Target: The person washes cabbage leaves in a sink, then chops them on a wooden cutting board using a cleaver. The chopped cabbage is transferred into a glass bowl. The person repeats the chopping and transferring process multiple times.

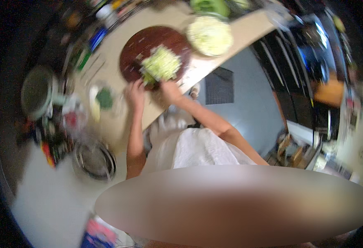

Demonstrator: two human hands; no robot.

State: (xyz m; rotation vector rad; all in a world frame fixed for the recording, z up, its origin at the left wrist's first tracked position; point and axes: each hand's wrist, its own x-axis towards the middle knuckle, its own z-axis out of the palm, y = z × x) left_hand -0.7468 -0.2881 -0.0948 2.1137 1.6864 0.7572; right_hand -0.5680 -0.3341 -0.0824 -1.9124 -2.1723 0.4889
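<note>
A round, dark red-brown cutting board (135, 46) lies on the pale worktop. On it sits a heap of chopped pale green vegetable (161, 63), possibly cabbage. My left hand (135, 94) is at the board's near left edge, fingertips beside the heap's lower left side. At the near edge of the heap is my right hand (170, 92), its fingers bent and partly hidden. Motion blur hides whether either hand grips anything. A bowl (211, 37) filled with similar pale chopped vegetable stands to the right of the board.
Behind the bowl is a green container or vegetable (211, 7). Left of the board lie a small dish with something dark green (104, 98) and thin sticks (93, 69). A round metal pan or basin (94, 159) is at lower left. The worktop's edge (221, 63) borders a grey floor with a dark mat (219, 86).
</note>
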